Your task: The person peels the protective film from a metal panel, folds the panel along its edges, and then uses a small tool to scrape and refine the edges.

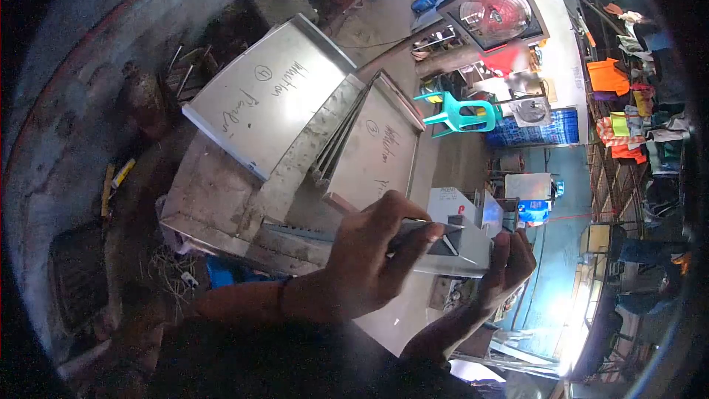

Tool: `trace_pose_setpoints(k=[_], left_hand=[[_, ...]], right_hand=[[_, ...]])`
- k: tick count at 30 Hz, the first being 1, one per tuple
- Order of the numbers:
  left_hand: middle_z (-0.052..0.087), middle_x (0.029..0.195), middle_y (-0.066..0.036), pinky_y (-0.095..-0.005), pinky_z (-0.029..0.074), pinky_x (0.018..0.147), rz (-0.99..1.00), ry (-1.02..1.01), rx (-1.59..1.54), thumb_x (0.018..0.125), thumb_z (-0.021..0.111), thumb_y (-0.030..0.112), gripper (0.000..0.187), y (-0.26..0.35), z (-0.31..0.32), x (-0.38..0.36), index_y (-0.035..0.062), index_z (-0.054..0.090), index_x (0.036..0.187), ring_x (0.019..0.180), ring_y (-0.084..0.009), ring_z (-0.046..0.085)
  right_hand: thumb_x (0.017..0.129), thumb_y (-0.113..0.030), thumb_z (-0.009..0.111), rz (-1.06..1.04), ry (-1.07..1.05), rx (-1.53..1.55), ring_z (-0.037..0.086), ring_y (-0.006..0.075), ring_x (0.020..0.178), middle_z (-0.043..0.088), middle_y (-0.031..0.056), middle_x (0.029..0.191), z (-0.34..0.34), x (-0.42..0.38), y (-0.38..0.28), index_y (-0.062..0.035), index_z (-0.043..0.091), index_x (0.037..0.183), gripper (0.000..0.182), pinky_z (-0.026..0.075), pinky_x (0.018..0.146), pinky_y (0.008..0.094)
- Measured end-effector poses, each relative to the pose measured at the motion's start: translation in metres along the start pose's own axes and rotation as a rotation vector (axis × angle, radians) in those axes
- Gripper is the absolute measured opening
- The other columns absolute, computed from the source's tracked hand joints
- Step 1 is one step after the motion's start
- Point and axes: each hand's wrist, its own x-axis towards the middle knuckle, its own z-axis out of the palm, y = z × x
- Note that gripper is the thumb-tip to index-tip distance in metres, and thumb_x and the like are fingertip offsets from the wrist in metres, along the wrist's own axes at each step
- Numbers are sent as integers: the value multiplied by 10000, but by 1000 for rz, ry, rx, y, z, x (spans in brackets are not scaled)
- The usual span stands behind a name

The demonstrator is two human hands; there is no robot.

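Note:
My left hand (367, 257), with a dark band at the wrist, is closed on a slim dark object with a pale pointed tip. What kind of object it is I cannot make out. It lies against a grey folded sheet-metal panel (473, 257). My right hand (509, 270) grips the panel's right end with bent fingers. Beyond my left hand, a tray-like metal panel (369, 155) with handwriting and a circled 3 leans on other sheets. A second metal panel (273, 92), marked with a circled 4, lies to its left.
The view is tilted sideways. A worn work surface (207, 177) bears the panels. Behind are a turquoise plastic chair (461, 114), a large framed fan (498, 11) and hanging clothes (628, 125). At the left are a rough wall (66, 140), a yellow-handled tool (122, 174) and tangled wire (177, 270).

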Motion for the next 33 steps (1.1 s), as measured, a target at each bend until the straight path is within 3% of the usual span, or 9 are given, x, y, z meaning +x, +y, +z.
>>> trace_pose_setpoints(k=[6, 8, 11, 14, 17, 19, 23, 28, 33], left_hand=[[582, 649, -88, -307, 418, 440, -7, 41, -66, 951, 625, 115, 163, -1, -5, -10, 24, 495, 988, 502, -142, 575], [593, 814, -83, -290, 464, 592, -260, -76, -53, 979, 582, 159, 173, 3, -11, -15, 15, 497, 1022, 664, -103, 555], [592, 820, -91, -292, 472, 619, -313, -97, -78, 979, 577, 144, 148, 7, -13, -13, 19, 504, 1011, 693, -103, 562], [560, 634, -80, -310, 413, 443, -62, -45, -34, 967, 606, 130, 159, -4, -8, -10, 28, 488, 997, 502, -124, 558], [539, 622, -76, -321, 411, 443, -51, -43, 4, 971, 600, 131, 160, -2, -8, -9, 26, 484, 1002, 496, -131, 550], [548, 628, -81, -321, 413, 445, -49, -37, 3, 972, 599, 136, 162, -2, -7, -8, 26, 483, 1003, 499, -132, 554], [579, 643, -101, -320, 436, 456, -137, -6, -18, 974, 601, 156, 173, 5, -3, -5, 30, 485, 996, 518, -143, 583], [594, 640, -107, -316, 464, 474, -258, 9, -70, 973, 608, 180, 194, 8, -2, -10, 34, 482, 991, 542, -137, 609], [592, 635, -93, -301, 449, 464, -259, -3, -51, 971, 617, 207, 220, 4, -6, -20, 36, 481, 993, 528, -116, 591]], right_hand=[[878, -133, 616, 26, 5, -10, 315, 168, 559, 338, 60, 570, 0, 2, 10, 29, 405, 611, 377, 207, 518, 352], [888, -155, 621, 56, 23, 33, 314, 163, 560, 337, 60, 572, 2, 2, 3, 25, 407, 612, 393, 207, 518, 352], [891, -162, 617, 48, 16, 18, 316, 163, 566, 336, 64, 572, 1, 0, 4, 26, 416, 612, 392, 209, 521, 353], [884, -162, 620, 59, 18, 21, 322, 166, 569, 344, 66, 571, 1, -1, 8, 29, 432, 612, 382, 212, 525, 352], [877, -159, 624, 26, 29, -12, 330, 169, 569, 349, 69, 573, 1, -1, 8, 35, 443, 616, 373, 218, 528, 351], [938, -126, 545, 28, -16, 0, 312, 172, 568, 364, 65, 571, 0, 1, 2, 41, 438, 618, 376, 231, 552, 361], [878, -156, 623, 46, -13, 40, 337, 175, 563, 349, 81, 573, -2, 0, 6, 44, 438, 622, 374, 224, 521, 360], [931, -148, 542, 10, -14, -79, 343, 186, 571, 373, 76, 565, -4, -2, 2, 19, 424, 630, 364, 246, 553, 369], [883, -140, 621, -1, 13, -3, 318, 182, 551, 350, 78, 564, -2, -2, 4, 33, 432, 613, 373, 218, 514, 366]])
